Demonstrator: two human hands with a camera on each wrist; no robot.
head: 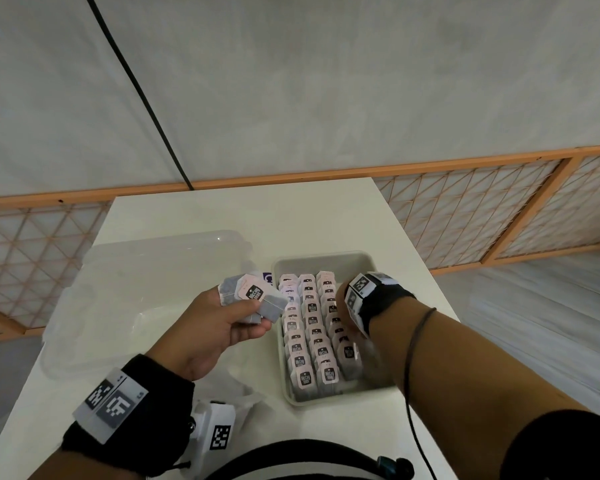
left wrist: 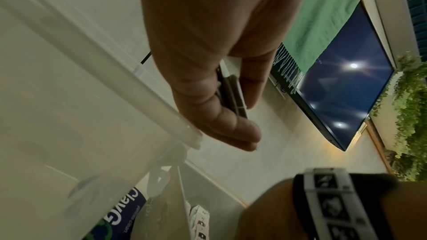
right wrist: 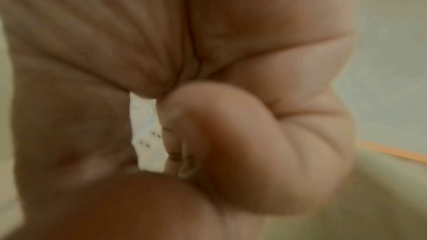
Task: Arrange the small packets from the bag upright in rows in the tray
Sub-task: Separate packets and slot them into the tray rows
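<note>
A beige tray sits on the white table and holds three rows of upright small pink-and-grey packets. My left hand hovers just left of the tray and grips a small fanned stack of packets. The left wrist view shows the stack of packets edge-on between thumb and fingers of my left hand. My right hand reaches down into the tray's right row, its fingers hidden under the wrist. In the right wrist view my right hand curls its fingers and pinches a white packet.
A large clear plastic bag lies on the table left of the tray, and a crumpled clear part lies near my left wrist. A purple label shows by the tray's left rim. Table edges are close on both sides; an orange lattice rail runs behind.
</note>
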